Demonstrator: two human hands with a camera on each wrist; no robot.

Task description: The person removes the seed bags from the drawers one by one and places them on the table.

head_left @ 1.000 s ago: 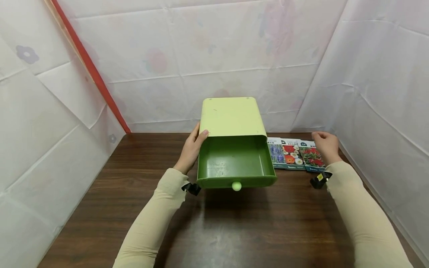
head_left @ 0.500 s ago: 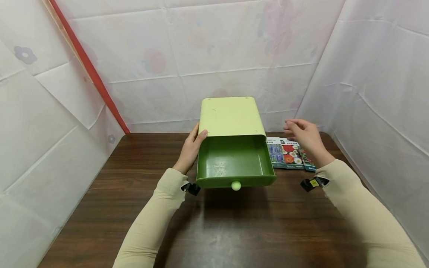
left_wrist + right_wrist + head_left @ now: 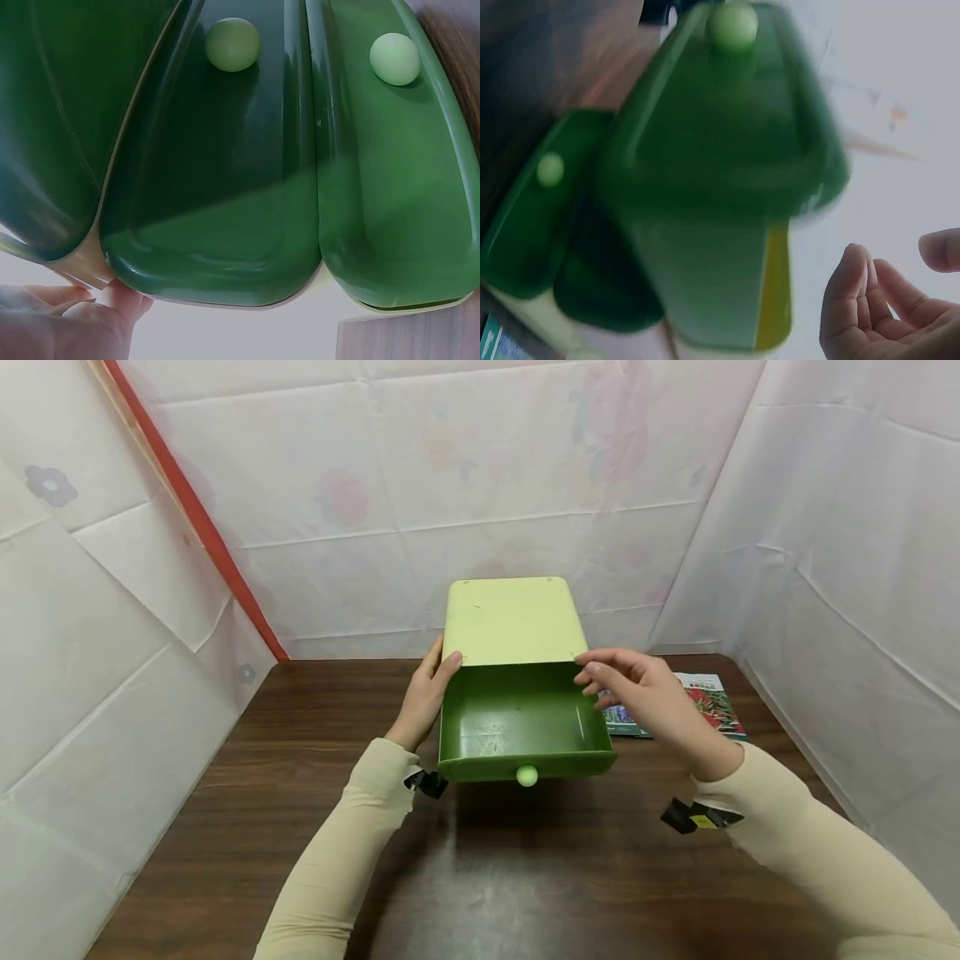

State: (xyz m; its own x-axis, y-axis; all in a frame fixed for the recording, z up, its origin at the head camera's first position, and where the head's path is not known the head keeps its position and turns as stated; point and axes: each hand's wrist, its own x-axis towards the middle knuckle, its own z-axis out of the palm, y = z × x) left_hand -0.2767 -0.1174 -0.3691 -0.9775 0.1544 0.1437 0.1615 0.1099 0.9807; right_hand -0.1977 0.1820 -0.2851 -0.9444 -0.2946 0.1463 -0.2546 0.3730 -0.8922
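A pale green drawer cabinet [image 3: 516, 622] stands mid-table with its dark green top drawer [image 3: 525, 767] pulled out. Nothing shows inside the drawer. My left hand [image 3: 425, 700] rests against the cabinet's left side, its thumb at the front upper corner. In the left wrist view, two shut lower drawers [image 3: 217, 172] with round knobs sit in the cabinet. My right hand [image 3: 645, 697] is beside the open drawer's right side, fingers loosely bent with nothing in them; whether they touch the cabinet I cannot tell. It partly hides the seed packets [image 3: 708, 702] lying to the right.
A dark wooden table [image 3: 480, 877] bears everything. White patterned sheets [image 3: 300, 485] hang at the back and both sides. A red strip [image 3: 187, 502] runs down the back left corner.
My right hand has moved left from over the rightmost seed packet to the drawer's right side. My left hand and the cabinet have stayed put.
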